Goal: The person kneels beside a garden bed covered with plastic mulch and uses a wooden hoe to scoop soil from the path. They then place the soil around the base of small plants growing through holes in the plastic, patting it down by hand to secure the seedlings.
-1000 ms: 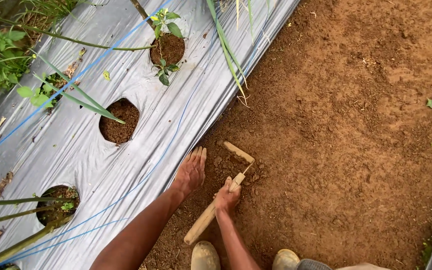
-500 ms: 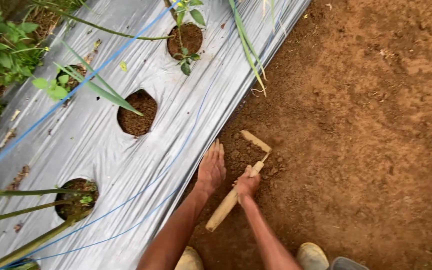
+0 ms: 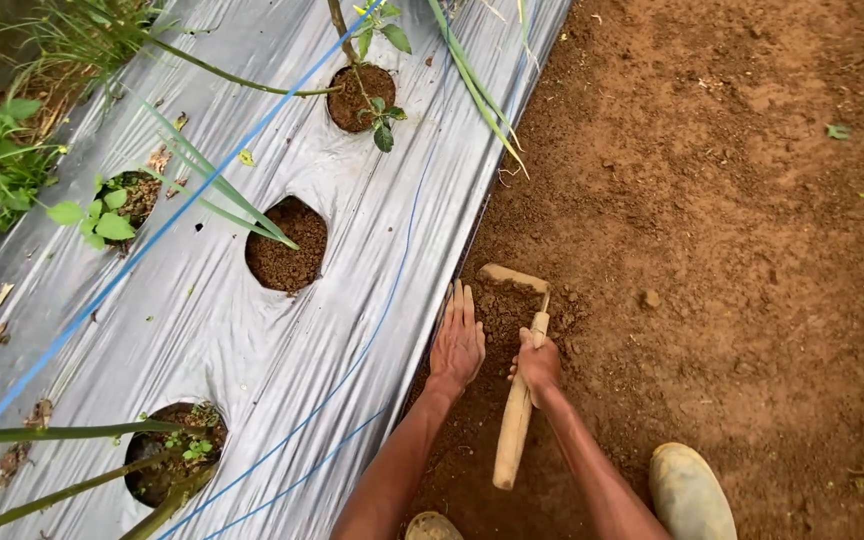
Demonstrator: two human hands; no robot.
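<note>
My right hand (image 3: 538, 362) grips a short wooden-handled hoe (image 3: 515, 425) near its head, and the soil-caked blade (image 3: 512, 277) rests in the loose brown earth. My left hand (image 3: 458, 340) lies flat, fingers together and stretched out, on the soil beside the blade, right at the edge of the silver plastic mulch sheet (image 3: 202, 330). Loose soil (image 3: 505, 305) sits between the blade and my two hands.
The mulch sheet has round planting holes: one with bare soil (image 3: 287, 245), one with a small seedling (image 3: 360, 98), others with seedlings at left (image 3: 174, 462). Blue lines (image 3: 352, 360) cross the sheet. My boots (image 3: 690, 492) stand on the brown dirt path (image 3: 742, 250).
The hoe handle has swung from slanted to nearly upright in view. Both hands and the blade stay close together at the sheet's edge while the camera view shifted.
</note>
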